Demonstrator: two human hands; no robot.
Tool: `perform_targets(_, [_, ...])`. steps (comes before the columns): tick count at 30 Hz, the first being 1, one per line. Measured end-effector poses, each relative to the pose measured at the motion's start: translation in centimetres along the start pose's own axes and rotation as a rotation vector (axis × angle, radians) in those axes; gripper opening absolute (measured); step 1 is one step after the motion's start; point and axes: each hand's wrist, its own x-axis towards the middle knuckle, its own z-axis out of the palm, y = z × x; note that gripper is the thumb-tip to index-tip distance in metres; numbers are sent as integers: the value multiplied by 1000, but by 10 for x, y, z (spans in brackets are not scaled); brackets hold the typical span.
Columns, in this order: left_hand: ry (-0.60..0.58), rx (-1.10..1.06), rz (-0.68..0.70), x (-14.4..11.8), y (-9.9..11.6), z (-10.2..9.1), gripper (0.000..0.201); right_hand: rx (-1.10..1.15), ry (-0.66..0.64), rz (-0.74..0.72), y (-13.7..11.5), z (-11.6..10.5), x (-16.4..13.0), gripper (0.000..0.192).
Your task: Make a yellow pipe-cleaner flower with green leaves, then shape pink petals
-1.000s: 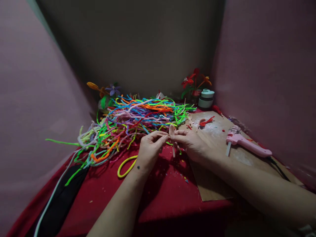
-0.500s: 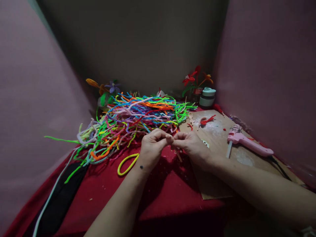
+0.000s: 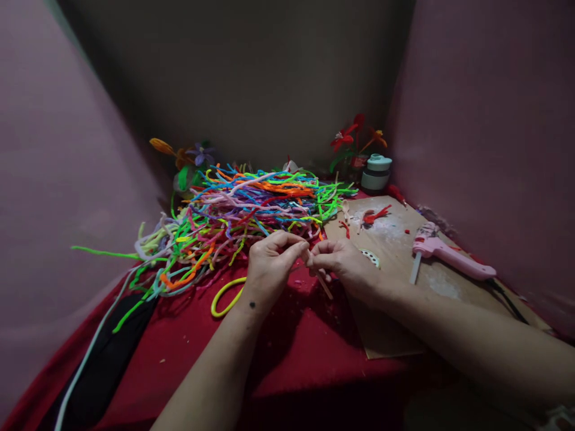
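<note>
Over the red cloth, my two hands meet with their fingertips nearly touching. A short, thin, pale peach strip [image 3: 325, 287], which looks like a pipe cleaner, slants down from between them. My right hand [image 3: 345, 262] is closed around it in a pinch. At its upper end the thumb and forefinger of my left hand [image 3: 273, 263] are pinched together. Fingers partly hide the upper part of the strip. Just beyond my hands lies a big heap of colourful pipe cleaners [image 3: 260, 200]. A yellow loop [image 3: 218, 297] lies left of my left wrist.
On the right, a brown board [image 3: 395, 239] carries a pink glue gun [image 3: 453, 254], red scraps [image 3: 375, 216] and a round piece with holes [image 3: 370, 257]. Behind stand a lidded jar [image 3: 376, 175] and pipe-cleaner flowers [image 3: 344, 139]. A pale cord [image 3: 94, 347] crosses black cloth [image 3: 117, 353] at left.
My fingertips have drawn slightly apart, and more of the pale strip shows below my right hand. The whole view has shifted a little.
</note>
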Motion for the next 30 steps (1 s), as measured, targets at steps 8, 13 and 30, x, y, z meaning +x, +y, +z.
perform_targets(8, [-39, -39, -101, 2, 0, -3, 17, 22, -13, -17, 5, 2, 0, 22])
perform_targets(13, [92, 209, 34, 1, -6, 2, 16, 28, -11, -19, 4, 2, -1, 25])
perform_targets(30, [-96, -205, -192, 5, -6, -7, 26, 93, 78, 8, 5, -2, 4, 16])
